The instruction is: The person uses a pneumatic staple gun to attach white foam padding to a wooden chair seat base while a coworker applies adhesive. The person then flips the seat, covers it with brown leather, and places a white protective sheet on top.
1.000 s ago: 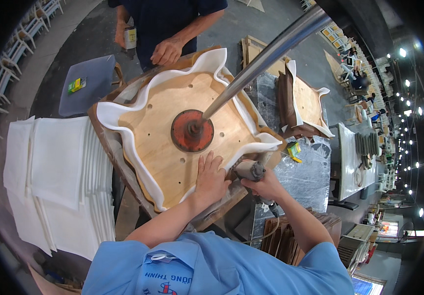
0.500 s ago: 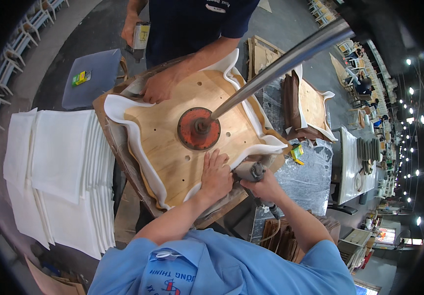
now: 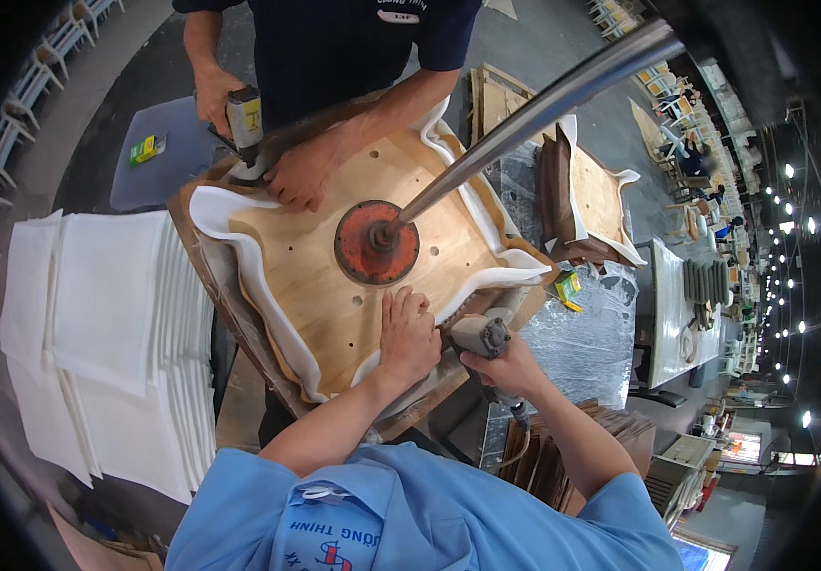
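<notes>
A wooden seat panel with drilled holes lies before me, white padding folded up around its edges. A round red press plate on a slanted metal rod bears on its middle. My left hand rests on the near edge, fingers laid over padding and wood. My right hand grips a pneumatic staple gun, its nose at the near edge beside my left hand. Opposite, a co-worker's hand presses the far-left edge; their other hand holds another staple gun.
Stacked white sheets stand at left. Behind them, a small box lies on a grey-blue surface. At right, another padded panel sits on a plastic-covered table, with a yellow-green box nearby. An air hose hangs below my gun.
The co-worker's staple gun has come down and left to the far-left edge of the panel. My hands stay at the near edge, while the whole view has shifted slightly.
</notes>
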`<action>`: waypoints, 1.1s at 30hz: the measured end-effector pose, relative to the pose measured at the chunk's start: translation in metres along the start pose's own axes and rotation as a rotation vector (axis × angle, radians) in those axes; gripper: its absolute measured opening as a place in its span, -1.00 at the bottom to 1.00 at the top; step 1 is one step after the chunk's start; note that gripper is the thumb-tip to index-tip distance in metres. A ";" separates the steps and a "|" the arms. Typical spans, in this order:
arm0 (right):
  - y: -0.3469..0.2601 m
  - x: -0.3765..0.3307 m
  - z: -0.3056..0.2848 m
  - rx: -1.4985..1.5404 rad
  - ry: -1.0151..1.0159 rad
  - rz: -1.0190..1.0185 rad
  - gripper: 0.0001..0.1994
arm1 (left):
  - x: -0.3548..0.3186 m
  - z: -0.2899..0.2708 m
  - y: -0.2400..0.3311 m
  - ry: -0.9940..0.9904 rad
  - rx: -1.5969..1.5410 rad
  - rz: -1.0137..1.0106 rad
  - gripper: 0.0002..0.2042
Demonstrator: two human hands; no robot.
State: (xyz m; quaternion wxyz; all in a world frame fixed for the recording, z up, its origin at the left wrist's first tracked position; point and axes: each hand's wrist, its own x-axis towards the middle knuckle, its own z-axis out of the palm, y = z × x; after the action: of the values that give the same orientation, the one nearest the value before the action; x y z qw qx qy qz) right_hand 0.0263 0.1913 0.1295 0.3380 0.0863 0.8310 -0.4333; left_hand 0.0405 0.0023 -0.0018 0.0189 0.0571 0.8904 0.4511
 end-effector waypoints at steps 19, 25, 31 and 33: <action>-0.003 -0.003 0.005 0.041 0.055 -0.058 -0.41 | -0.020 -0.025 -0.001 0.026 0.094 0.084 -0.72; -0.004 -0.005 0.010 0.037 -0.018 -0.029 -0.39 | -0.017 -0.024 -0.002 0.037 0.017 0.017 -0.69; -0.010 -0.006 0.006 0.043 -0.022 0.046 -0.35 | -0.018 -0.014 -0.002 0.030 -0.020 -0.020 -0.76; -0.008 -0.005 0.007 0.037 -0.018 0.053 -0.34 | -0.018 -0.011 -0.003 0.066 -0.004 -0.018 -0.78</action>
State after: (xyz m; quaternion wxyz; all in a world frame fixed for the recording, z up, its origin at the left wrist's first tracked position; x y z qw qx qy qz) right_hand 0.0296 0.1813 0.1351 0.3551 0.1109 0.8173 -0.4401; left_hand 0.0570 -0.0102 0.0015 -0.0063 0.0341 0.8901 0.4544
